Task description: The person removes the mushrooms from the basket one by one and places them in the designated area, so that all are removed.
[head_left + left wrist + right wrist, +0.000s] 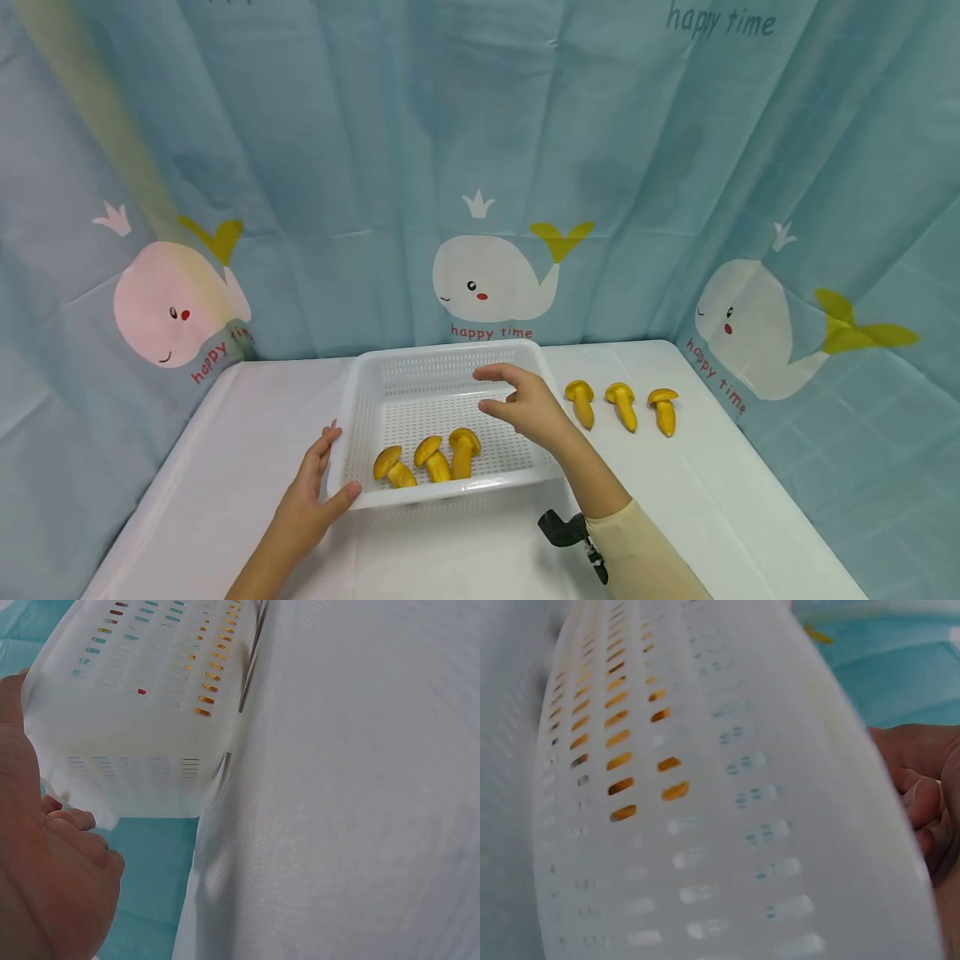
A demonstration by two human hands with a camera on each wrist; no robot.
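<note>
A white perforated plastic basket (450, 493) sits on the table in the head view. Three yellow-brown mushrooms (462, 457) lie in a row along its near side, and their colour shows through the slots in the right wrist view. My left hand (303, 504) holds the basket's left end, thumb on the near-left rim (347, 492) and fingers along the outer side. Over the basket's right half hovers my right hand (525, 407), thumb and index finger spread apart with nothing between them. Its other fingers are curled in the right wrist view.
To the right of the basket, three more mushrooms (621, 407) lie spaced out on the white-covered table (750, 508). A blue curtain (360, 250) with whale prints hangs behind and along both sides. A black strap mount (562, 529) sits at the right wrist.
</note>
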